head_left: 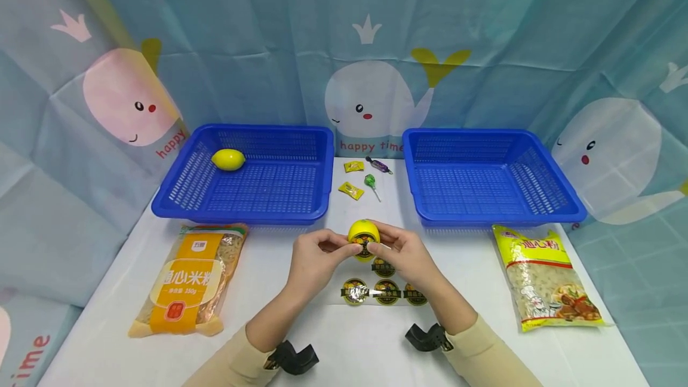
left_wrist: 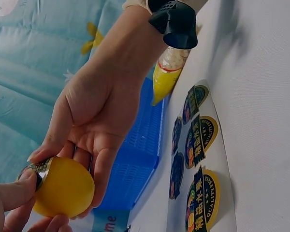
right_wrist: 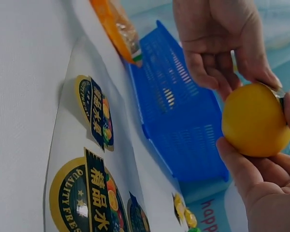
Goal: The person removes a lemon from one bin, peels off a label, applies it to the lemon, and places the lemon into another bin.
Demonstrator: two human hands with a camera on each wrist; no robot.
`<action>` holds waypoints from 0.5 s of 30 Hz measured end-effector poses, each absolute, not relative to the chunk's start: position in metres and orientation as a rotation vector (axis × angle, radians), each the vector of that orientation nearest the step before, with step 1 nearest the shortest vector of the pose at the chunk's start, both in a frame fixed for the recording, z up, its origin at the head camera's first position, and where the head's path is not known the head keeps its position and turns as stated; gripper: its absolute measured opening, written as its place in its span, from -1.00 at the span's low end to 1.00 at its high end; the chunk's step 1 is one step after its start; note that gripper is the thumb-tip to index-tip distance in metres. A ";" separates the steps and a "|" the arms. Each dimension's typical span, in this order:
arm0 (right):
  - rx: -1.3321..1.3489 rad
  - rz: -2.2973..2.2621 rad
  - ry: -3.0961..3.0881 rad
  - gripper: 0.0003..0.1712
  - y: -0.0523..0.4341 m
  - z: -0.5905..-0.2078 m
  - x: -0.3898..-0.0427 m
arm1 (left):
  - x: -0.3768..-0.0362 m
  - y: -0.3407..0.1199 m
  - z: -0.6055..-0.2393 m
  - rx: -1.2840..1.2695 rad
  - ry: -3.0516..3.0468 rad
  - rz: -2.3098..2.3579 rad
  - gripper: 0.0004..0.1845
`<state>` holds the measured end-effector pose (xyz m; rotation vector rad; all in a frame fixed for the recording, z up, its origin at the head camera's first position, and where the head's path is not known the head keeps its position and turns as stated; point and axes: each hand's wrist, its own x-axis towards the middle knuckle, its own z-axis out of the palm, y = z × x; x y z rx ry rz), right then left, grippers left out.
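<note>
Head view shows a person with a yellow fruit [head_left: 363,227] in both hands, held up off the white table [head_left: 258,309]. The left hand [head_left: 321,257] grips one side of it, and the right hand [head_left: 404,254] grips the other side. Both thumbs press on a round black and gold sticker [head_left: 364,238] on the front of the fruit. The thumbs hide part of that sticker.

Below the hands, a shiny clear sheet [right_wrist: 67,130] lies on the table with more round stickers [head_left: 387,292] on it. The fruit does not touch the sheet.

Farther back, a blue basket on the left [head_left: 247,218] has a lemon [head_left: 229,159] inside, near its back left corner. Another blue basket on the right [head_left: 500,220] stands well apart from it. Between them lie two yellow sweets [head_left: 352,190], a purple sweet [head_left: 380,165] and a green lollipop [head_left: 370,181].

An orange bag [head_left: 185,279] lies in front of the left basket, and a yellow bag [head_left: 550,282] lies in front of the right one. A blue curtain [head_left: 242,17] with whales hangs behind.
</note>
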<state>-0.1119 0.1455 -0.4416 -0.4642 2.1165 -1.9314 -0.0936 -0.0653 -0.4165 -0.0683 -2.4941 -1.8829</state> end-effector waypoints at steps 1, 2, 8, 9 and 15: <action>-0.466 -1.936 2.111 -0.40 0.146 -0.442 -0.112 | -0.094 -0.066 -0.416 -0.066 -2.491 -1.890 -0.79; -0.465 -1.942 2.100 -0.41 0.147 -0.442 -0.112 | -0.094 -0.066 -0.417 -0.063 -2.492 -1.896 -0.79; -0.405 -2.004 2.006 -0.40 0.150 -0.441 -0.112 | -0.095 -0.071 -0.416 -0.084 -2.491 -1.965 -0.80; -0.395 -2.014 1.986 -0.39 0.150 -0.441 -0.112 | -0.096 -0.073 -0.416 -0.089 -2.494 -1.978 -0.80; -0.334 -2.072 1.857 -0.31 0.151 -0.442 -0.109 | -0.099 -0.080 -0.416 -0.104 -2.539 -2.050 -0.79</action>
